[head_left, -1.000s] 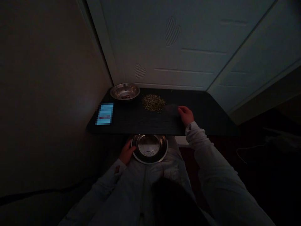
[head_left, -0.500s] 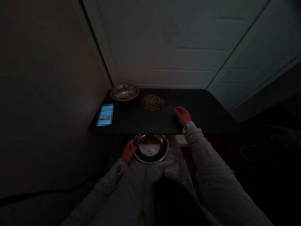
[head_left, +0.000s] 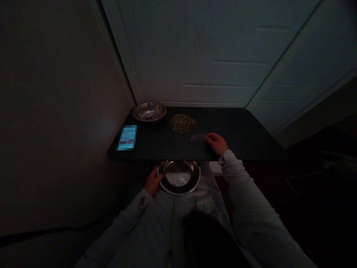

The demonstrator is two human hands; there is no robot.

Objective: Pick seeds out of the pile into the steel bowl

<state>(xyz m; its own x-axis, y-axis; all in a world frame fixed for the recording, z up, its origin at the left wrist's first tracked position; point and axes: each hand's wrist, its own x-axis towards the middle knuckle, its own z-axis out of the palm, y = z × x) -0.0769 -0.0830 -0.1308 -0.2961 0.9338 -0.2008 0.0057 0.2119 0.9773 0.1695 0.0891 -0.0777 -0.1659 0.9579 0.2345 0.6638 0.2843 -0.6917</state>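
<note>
My left hand (head_left: pixel 153 181) grips the left rim of a shiny metal bowl (head_left: pixel 180 189) in my lap, just below the table's front edge. A few small bits lie on the bowl's bottom. Over the table, my right hand (head_left: pixel 217 143) pinches a thin, dark, see-through sheet (head_left: pixel 198 138); the dim light hides exactly what it is. The sheet's left end is close to the near side of a pile of small mixed grains or beans (head_left: pixel 183 123), which lies spread on the dark table.
A second metal bowl (head_left: pixel 150 112) with a label inside stands at the back left of the dark table (head_left: pixel 240 123). In front of it lies a bright blurred-out rectangle (head_left: pixel 127 137). A white panelled door (head_left: pixel 223 44) rises behind the table, and a wall (head_left: pixel 55 111) is on the left.
My right hand and the sheet have come slightly toward me, away from the pile's edge. My left hand still holds the bowl. The whole view has shifted a little.
</note>
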